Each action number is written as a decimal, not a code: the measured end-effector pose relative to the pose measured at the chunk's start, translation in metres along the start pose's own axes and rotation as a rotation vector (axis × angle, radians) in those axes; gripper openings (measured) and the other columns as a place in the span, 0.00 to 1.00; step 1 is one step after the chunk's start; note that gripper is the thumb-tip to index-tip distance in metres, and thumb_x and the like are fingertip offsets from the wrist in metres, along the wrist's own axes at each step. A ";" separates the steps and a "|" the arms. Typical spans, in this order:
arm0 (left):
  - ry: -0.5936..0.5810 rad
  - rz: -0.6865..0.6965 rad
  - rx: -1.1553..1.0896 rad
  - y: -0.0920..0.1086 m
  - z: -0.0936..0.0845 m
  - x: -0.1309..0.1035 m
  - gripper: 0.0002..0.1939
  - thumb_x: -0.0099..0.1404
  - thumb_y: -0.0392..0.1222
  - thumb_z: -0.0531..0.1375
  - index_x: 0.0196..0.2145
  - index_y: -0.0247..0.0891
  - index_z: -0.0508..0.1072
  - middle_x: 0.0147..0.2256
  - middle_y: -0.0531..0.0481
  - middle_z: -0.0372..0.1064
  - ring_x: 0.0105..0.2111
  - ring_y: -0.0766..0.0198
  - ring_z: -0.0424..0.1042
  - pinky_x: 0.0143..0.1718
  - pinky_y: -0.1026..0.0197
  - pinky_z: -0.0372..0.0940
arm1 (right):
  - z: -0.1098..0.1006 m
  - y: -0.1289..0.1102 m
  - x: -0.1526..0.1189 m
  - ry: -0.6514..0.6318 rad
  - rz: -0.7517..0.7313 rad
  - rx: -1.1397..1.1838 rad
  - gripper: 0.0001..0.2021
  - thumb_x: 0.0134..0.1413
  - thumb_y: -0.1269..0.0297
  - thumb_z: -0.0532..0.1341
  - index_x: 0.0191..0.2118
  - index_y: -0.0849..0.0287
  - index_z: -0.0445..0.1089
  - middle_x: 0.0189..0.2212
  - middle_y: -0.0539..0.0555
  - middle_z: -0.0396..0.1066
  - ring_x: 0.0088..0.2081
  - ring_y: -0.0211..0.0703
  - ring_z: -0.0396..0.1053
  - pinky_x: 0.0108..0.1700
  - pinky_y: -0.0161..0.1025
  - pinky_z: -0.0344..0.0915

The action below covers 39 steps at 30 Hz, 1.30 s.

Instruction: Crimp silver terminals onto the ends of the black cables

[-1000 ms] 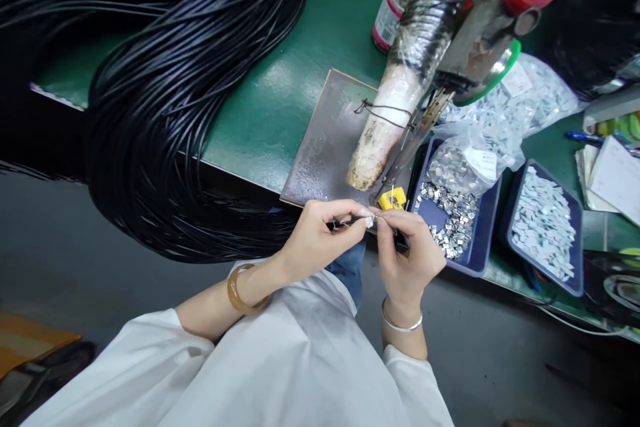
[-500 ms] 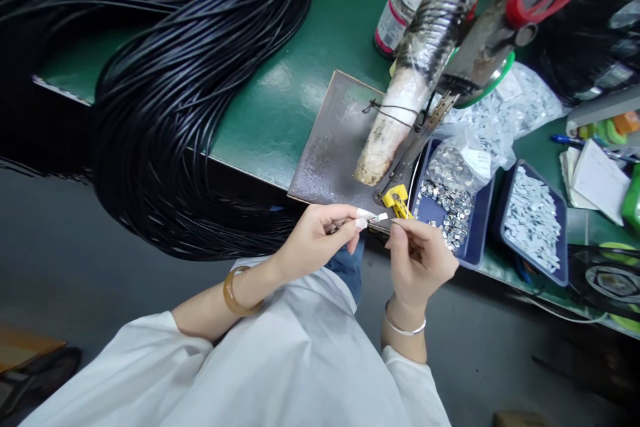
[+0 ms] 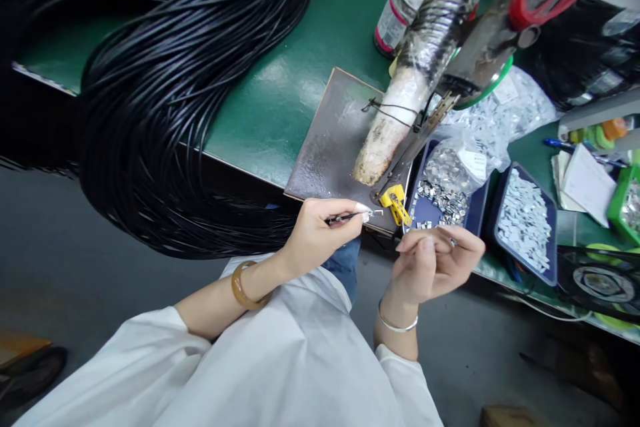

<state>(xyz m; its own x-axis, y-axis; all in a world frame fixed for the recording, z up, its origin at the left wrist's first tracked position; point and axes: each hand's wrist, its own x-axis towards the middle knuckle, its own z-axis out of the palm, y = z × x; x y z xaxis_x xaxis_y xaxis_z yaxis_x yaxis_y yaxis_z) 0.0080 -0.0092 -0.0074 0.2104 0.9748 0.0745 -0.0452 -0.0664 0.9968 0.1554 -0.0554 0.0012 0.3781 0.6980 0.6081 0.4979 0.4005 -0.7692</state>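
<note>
One slim, metal-tipped black cord point(image 3: 340, 218) clamped in left fingers point(image 3: 345, 206); right fingers point(image 3: 413, 239) curled together.

On the table point(image 3: 265, 107), the board point(image 3: 325, 140) lies between the cable bundle point(image 3: 195, 73), left, and two trays point(image 3: 479, 203), right.

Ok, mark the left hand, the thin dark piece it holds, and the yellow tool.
Left hand point(image 3: 316, 229): head view, on the middle of the hand.
Thin dark piece point(image 3: 342, 218): head view, on its exposed stretch.
Yellow tool point(image 3: 389, 198): head view, on its yellow body.
</note>
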 end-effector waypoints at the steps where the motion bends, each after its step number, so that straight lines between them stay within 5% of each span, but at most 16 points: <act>1: -0.014 -0.054 -0.027 0.001 0.000 0.002 0.08 0.62 0.38 0.64 0.31 0.32 0.82 0.21 0.52 0.72 0.20 0.73 0.61 0.21 0.70 0.57 | 0.001 0.001 0.000 0.016 -0.012 0.012 0.11 0.64 0.70 0.58 0.50 0.54 0.67 0.25 0.44 0.73 0.16 0.32 0.66 0.18 0.30 0.62; 4: -0.059 -0.132 -0.105 0.004 -0.001 0.010 0.08 0.61 0.38 0.64 0.31 0.32 0.82 0.21 0.53 0.71 0.21 0.73 0.61 0.23 0.70 0.57 | 0.004 0.007 -0.002 -0.032 -0.048 -0.091 0.11 0.60 0.76 0.61 0.46 0.55 0.69 0.36 0.49 0.80 0.29 0.38 0.79 0.31 0.36 0.77; 7: -0.074 -0.139 -0.138 0.007 -0.001 0.015 0.07 0.60 0.37 0.64 0.30 0.32 0.82 0.24 0.51 0.74 0.23 0.71 0.65 0.27 0.69 0.62 | 0.008 0.013 -0.003 -0.115 -0.093 -0.187 0.08 0.56 0.75 0.66 0.39 0.56 0.71 0.39 0.51 0.80 0.41 0.42 0.80 0.43 0.43 0.80; 16: -0.012 -0.151 -0.073 0.010 0.003 0.020 0.05 0.57 0.36 0.65 0.29 0.31 0.81 0.20 0.54 0.67 0.21 0.73 0.60 0.22 0.69 0.56 | 0.017 0.018 0.005 -0.122 -0.149 -0.156 0.10 0.54 0.77 0.66 0.38 0.55 0.71 0.40 0.51 0.79 0.41 0.41 0.79 0.42 0.42 0.78; 30: -0.089 -0.168 -0.097 0.009 0.001 0.019 0.06 0.60 0.35 0.65 0.32 0.33 0.83 0.27 0.50 0.78 0.26 0.70 0.70 0.29 0.69 0.65 | 0.011 0.019 0.001 -0.170 -0.141 -0.119 0.10 0.55 0.77 0.65 0.39 0.55 0.70 0.42 0.53 0.78 0.41 0.42 0.80 0.40 0.42 0.81; 39: -0.073 -0.168 -0.144 0.009 0.002 0.020 0.04 0.59 0.36 0.66 0.30 0.33 0.81 0.25 0.52 0.75 0.24 0.72 0.66 0.28 0.69 0.63 | 0.012 0.015 0.010 -0.183 -0.160 -0.209 0.08 0.56 0.76 0.66 0.38 0.55 0.72 0.39 0.50 0.79 0.40 0.40 0.78 0.42 0.41 0.77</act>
<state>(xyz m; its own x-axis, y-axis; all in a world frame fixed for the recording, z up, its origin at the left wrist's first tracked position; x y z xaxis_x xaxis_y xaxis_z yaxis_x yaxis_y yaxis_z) 0.0133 0.0089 0.0035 0.2964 0.9512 -0.0853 -0.1412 0.1320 0.9811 0.1570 -0.0349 -0.0063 0.1442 0.7388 0.6583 0.6967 0.3966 -0.5978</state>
